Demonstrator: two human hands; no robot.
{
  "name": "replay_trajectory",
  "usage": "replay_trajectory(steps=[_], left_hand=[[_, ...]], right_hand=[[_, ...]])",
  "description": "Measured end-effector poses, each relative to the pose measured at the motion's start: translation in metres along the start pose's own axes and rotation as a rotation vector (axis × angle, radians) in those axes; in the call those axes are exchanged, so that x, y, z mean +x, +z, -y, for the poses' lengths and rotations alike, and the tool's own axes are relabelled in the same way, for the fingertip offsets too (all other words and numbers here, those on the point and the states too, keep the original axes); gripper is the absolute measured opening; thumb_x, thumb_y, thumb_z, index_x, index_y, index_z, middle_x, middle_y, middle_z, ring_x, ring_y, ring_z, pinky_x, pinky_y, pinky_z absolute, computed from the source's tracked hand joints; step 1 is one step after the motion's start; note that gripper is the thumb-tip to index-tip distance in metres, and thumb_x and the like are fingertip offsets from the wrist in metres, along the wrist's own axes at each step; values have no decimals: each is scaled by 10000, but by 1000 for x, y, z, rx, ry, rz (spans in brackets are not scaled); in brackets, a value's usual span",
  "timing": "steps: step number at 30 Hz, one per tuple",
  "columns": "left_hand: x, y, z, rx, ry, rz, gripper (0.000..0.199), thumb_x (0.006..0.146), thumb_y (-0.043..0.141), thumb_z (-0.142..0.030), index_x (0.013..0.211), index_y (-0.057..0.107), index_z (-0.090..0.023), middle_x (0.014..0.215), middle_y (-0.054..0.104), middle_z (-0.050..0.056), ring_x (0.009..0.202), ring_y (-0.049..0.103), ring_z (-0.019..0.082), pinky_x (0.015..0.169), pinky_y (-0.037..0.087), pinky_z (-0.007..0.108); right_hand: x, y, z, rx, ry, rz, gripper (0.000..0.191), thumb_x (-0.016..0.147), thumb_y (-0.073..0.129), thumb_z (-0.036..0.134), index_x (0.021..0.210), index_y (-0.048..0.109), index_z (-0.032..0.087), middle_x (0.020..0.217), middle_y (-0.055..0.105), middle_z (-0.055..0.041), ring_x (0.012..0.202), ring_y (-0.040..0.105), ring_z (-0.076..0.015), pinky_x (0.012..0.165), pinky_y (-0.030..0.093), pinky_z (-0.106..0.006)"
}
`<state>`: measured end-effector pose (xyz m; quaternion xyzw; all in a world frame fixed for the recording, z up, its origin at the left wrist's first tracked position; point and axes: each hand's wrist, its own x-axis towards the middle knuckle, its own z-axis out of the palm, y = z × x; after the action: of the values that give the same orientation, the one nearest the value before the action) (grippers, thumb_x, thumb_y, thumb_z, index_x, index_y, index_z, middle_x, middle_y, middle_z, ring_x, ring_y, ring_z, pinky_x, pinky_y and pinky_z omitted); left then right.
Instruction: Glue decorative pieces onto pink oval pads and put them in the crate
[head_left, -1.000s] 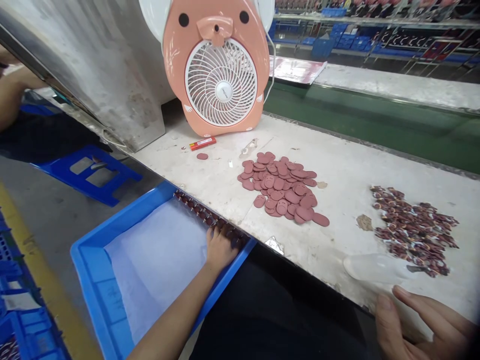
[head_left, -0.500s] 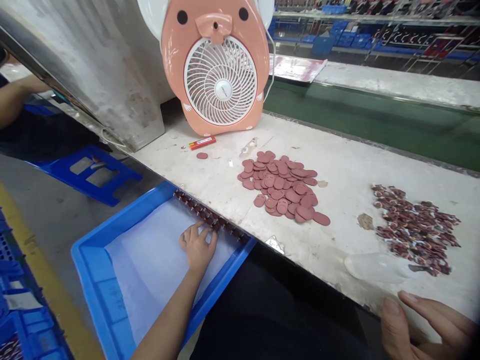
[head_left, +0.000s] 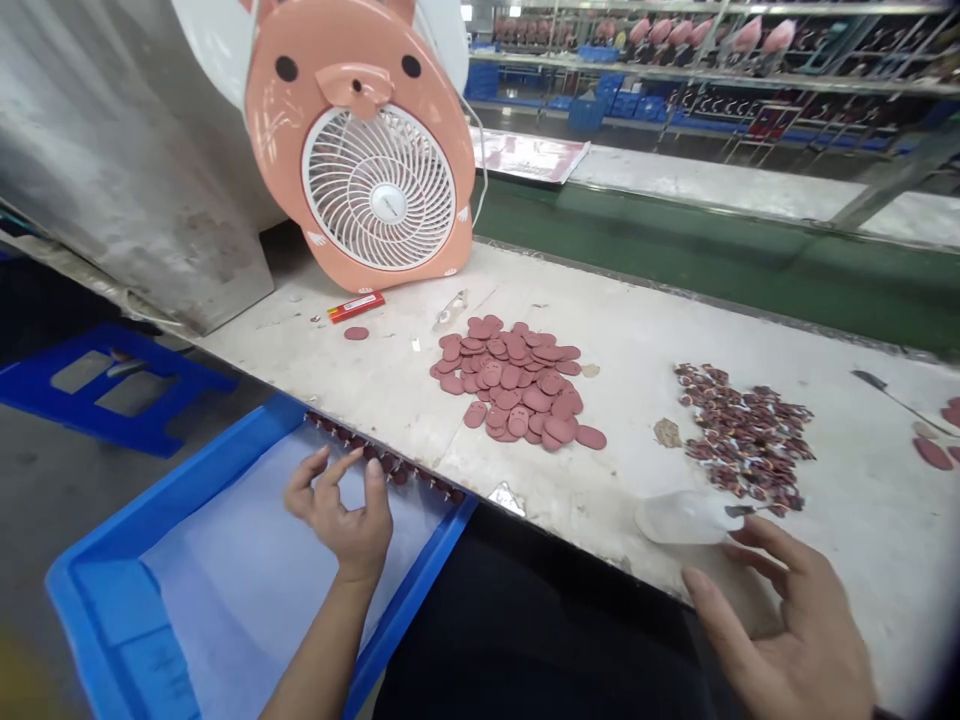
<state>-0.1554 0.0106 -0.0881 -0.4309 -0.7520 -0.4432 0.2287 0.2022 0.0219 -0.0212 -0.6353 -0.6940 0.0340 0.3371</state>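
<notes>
My left hand is raised over the blue tray, thumb and fingers curved and apart, with nothing seen in it. Beside its fingertips, a row of small dark red pieces lines the tray's edge under the table. White sheeting covers the tray's bottom. My right hand hovers at the table's front edge, thumb and fingers spread. Its fingertips come close to the dark tip of a translucent white bottle lying on its side; whether they touch I cannot tell. Behind the bottle is a heap of small dark red-brown pieces.
A pile of flat reddish oval pieces lies mid-table. An orange animal-shaped fan stands behind, near a small red box. A thin dark-tipped tool lies at right. A blue stool is on the floor at left.
My left hand has lifted away from the row of pieces and its fingers have spread. My right hand has come further into view, near the bottle. The view has swung right.
</notes>
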Motion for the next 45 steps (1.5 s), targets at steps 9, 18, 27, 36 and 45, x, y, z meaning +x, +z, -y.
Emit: replay_trajectory(steps=[9,18,27,36,45], left_hand=[[52,6,-110,-91,167,462,207,764,736,-476,909,748,-330,1139,669,27,1089,550,315,986,271,540],[56,7,-117,-126,-22,599,155,753,729,-450,850,736,-329,1102,682,16,1124,553,310,986,269,558],[66,9,-127,-204,-73,625,114,817,653,-377,784,693,-275,921,754,11,976,649,281,1007,279,540],[51,-10,-162,-431,-84,480,83,791,693,-319,764,685,-241,928,741,50,964,637,269,1012,323,476],[32,-45,-179,-909,-496,1205,101,785,742,-308,739,703,-227,661,694,-14,640,628,143,639,483,237]], right_hand=[[13,2,9,-70,-108,112,521,870,500,672,1081,521,196,884,551,-64,816,563,-267,714,480,-388],[7,-1,12,409,206,71,371,870,526,484,1089,621,201,1061,655,-90,941,595,-296,787,421,-391],[13,-2,26,835,321,14,255,847,571,458,911,501,222,697,548,7,590,506,-164,540,421,-286],[25,-3,52,909,445,138,254,807,728,377,893,544,224,754,610,18,592,532,-115,548,449,-223],[25,2,71,1342,518,439,349,788,775,335,916,468,228,736,569,58,571,519,-60,539,436,-171]])
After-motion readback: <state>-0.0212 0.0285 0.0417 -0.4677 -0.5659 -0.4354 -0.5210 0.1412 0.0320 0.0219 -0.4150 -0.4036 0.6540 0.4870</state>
